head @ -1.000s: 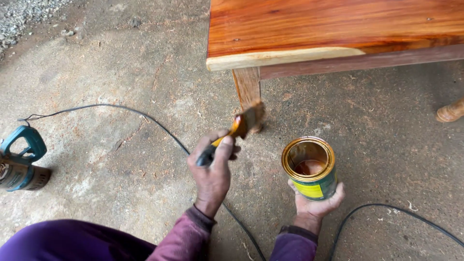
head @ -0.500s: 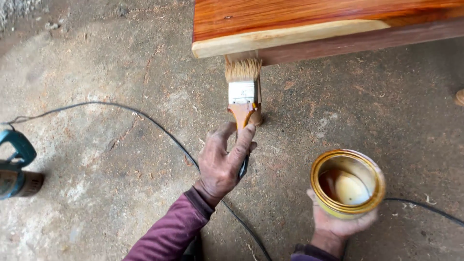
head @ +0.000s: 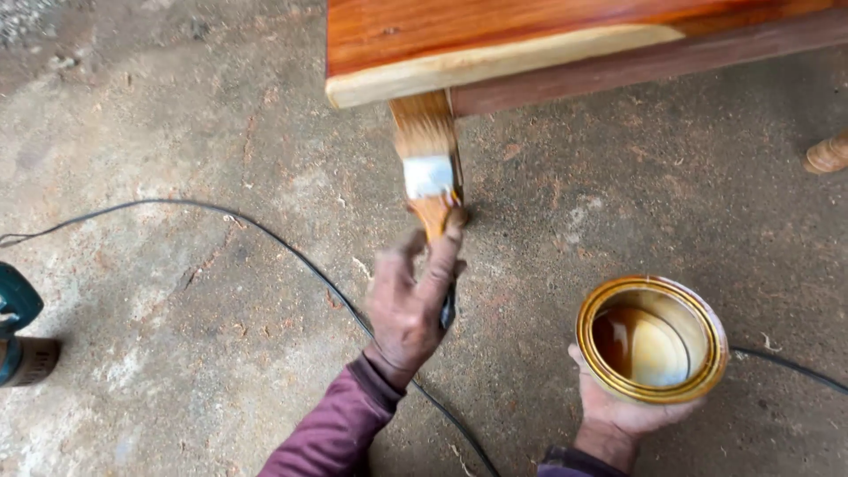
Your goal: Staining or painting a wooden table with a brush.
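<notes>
My left hand [head: 409, 300] grips the handle of a flat paintbrush [head: 429, 172], whose pale bristles rest against the wooden table leg [head: 422, 110] just under the tabletop's corner. The reddish glossy tabletop [head: 495, 31] has a pale unvarnished edge strip. My right hand [head: 623, 415] holds up an open round can [head: 652, 340] from below; brown liquid sits inside its gold rim. The can hangs to the right of the brush, apart from it.
A black cable [head: 265, 234] curves across the concrete floor [head: 177, 132] and passes under my left arm. A teal power tool [head: 19, 327] lies at the left edge. Another cable [head: 795, 367] runs right of the can. A turned wooden piece [head: 829, 155] shows at the right edge.
The brush went from tilted in front of the leg to pointing up, its bristles now pressed on the leg. The can moved right and lower.
</notes>
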